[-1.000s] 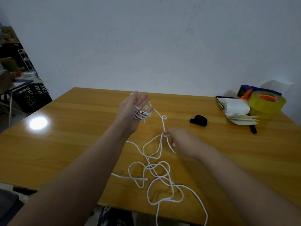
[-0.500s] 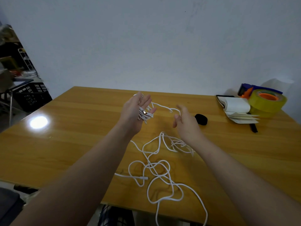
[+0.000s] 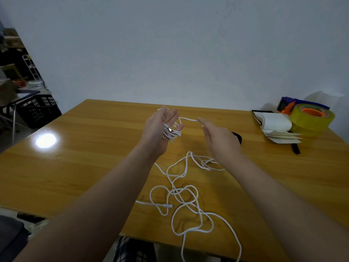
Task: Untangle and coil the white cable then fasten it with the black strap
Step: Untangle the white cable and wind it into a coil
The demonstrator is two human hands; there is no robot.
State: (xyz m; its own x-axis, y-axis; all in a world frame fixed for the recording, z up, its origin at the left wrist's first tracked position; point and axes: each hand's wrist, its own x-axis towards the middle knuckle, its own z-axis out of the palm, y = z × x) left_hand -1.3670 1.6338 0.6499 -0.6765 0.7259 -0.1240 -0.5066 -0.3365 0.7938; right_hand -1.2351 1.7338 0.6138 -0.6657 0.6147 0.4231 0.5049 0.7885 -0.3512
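A long white cable (image 3: 186, 195) lies in tangled loops on the wooden table (image 3: 94, 157), one end trailing over the front edge. My left hand (image 3: 160, 129) is raised palm-up with several coils of the cable wound around its fingers. A taut strand runs from there to my right hand (image 3: 219, 138), which pinches it at the fingertips just to the right. The black strap (image 3: 238, 137) lies on the table behind my right hand, partly hidden by it.
At the table's back right sit an open notebook (image 3: 275, 125), a yellow tape roll (image 3: 311, 120) in a blue and orange dispenser, and a black pen (image 3: 295, 148). A black crate (image 3: 37, 108) stands on the floor to the left. A white wall is close behind.
My right hand lifted from the tangle on the table, drew a strand up and across, and now holds it level beside the left hand. The left hand stayed raised with its coils.
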